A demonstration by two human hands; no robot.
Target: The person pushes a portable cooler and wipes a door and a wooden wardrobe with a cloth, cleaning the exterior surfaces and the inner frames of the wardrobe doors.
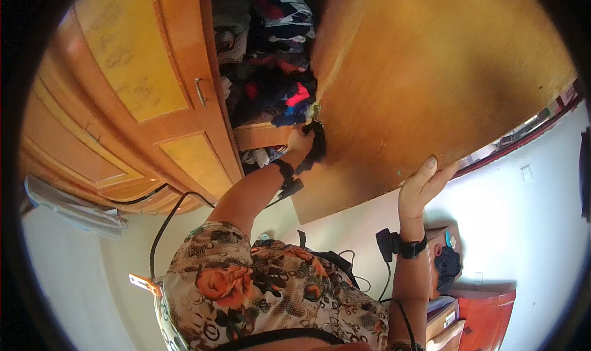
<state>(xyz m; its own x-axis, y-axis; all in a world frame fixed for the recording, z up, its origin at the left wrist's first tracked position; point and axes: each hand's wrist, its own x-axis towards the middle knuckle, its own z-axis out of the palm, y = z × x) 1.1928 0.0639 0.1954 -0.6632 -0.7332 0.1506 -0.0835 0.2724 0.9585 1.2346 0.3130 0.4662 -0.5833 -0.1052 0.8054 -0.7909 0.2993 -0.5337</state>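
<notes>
My left hand [301,138] reaches into the open wardrobe, at the front of the clothes shelf. A piece of black cloth [316,143] hangs from it along the inner side of the door; its fingertips are partly hidden. Just beyond the hand lies a loose heap of dark clothes [263,87] with a bright pink-red piece [298,94] on it. My right hand [422,184] holds the lower edge of a large wooden door panel [415,83], thumb on the near face. Both wrists wear black straps with small devices.
A shut wardrobe door [173,97] with a metal handle [200,93] stands at left. Folded clothes [284,9] are stacked deeper inside. More items [258,157] lie below a wooden shelf front [263,136]. Black cables [159,231] run beside my body. A red cabinet [485,318] stands lower right.
</notes>
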